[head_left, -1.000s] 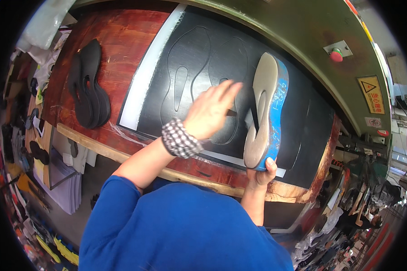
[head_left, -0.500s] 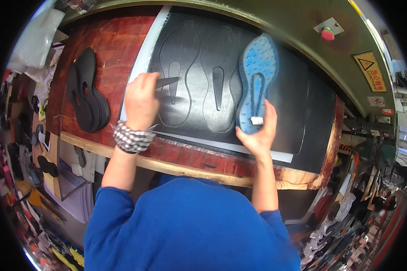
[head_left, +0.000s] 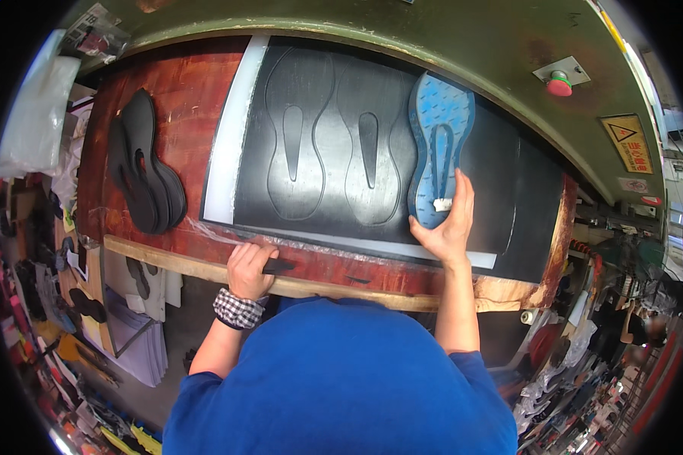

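Note:
My left hand [head_left: 251, 271], with a checked band at its wrist, is closed at the table's near edge. It holds a small black tapered cutout piece [head_left: 281, 266], partly hidden by the fingers. My right hand [head_left: 449, 231] grips the near end of a blue sole-shaped cutting die [head_left: 442, 102], thumb on one side and fingers on the other. The die lies on a black sheet [head_left: 256, 163], and a white scrap [head_left: 442, 205] shows on it near my fingers. Left of the die, two sole outlines are cut into the sheet, each with a tapered slot shape inside.
Several black sole pieces [head_left: 159, 197] lie stacked on the red board [head_left: 197, 98] at the left. A white strip [head_left: 235, 114] borders the black sheet. Beyond stands a green machine beam [head_left: 501, 45] with a red button [head_left: 559, 85]. A wooden rail [head_left: 167, 262] edges the table.
My left hand has moved from above the left outline down to the table's near edge, carrying the black tapered piece. The right hand stays on the die, which has shifted only slightly.

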Demonstrator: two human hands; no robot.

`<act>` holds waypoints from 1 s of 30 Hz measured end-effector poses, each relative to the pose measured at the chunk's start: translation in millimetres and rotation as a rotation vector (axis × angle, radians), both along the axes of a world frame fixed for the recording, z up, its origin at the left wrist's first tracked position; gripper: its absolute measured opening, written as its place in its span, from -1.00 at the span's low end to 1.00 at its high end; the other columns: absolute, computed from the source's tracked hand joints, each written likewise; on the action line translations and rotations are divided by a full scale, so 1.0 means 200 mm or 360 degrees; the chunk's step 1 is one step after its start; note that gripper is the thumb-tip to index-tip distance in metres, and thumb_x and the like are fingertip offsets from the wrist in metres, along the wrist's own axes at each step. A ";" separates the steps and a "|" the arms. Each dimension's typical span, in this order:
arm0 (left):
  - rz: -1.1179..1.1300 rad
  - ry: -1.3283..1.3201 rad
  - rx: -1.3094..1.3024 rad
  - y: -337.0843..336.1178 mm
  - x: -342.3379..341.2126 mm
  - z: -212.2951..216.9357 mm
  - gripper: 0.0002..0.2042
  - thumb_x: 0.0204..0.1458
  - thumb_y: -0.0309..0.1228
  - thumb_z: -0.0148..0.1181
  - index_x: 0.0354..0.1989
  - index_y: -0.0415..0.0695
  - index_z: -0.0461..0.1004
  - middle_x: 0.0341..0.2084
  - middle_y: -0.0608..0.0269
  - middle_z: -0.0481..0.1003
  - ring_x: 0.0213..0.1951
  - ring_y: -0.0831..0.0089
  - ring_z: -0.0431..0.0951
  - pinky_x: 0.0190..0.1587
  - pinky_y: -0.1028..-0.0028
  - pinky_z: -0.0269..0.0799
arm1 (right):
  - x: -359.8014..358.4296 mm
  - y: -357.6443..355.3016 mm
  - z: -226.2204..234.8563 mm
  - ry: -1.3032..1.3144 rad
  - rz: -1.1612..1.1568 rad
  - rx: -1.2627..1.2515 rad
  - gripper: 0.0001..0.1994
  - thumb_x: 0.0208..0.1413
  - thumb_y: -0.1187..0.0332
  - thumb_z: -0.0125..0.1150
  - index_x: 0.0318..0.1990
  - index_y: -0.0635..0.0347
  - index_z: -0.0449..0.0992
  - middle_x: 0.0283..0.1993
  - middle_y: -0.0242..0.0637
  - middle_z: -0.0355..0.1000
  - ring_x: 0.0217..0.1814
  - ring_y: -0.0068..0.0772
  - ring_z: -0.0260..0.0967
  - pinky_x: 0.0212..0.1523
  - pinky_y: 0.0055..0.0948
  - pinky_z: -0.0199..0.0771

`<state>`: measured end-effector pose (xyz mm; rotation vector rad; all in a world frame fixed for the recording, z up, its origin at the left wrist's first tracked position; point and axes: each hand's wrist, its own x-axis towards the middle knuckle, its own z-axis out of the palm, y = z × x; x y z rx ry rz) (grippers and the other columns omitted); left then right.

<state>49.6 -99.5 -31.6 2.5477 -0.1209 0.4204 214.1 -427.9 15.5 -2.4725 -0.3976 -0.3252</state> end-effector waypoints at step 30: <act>0.0189 -0.0117 0.0028 0.15 1.26 -0.09 -0.83 -0.13 -0.57 0.24 -0.31 -0.18 0.58 -0.40 0.04 0.57 -0.30 0.04 0.58 -0.21 0.25 0.50 | 0.77 -0.14 0.01 -0.0425 -0.0585 0.0620 -0.20 0.17 0.25 0.21 0.39 0.47 -0.11 0.37 0.28 0.01 0.45 0.12 -0.02 0.41 -0.11 -0.02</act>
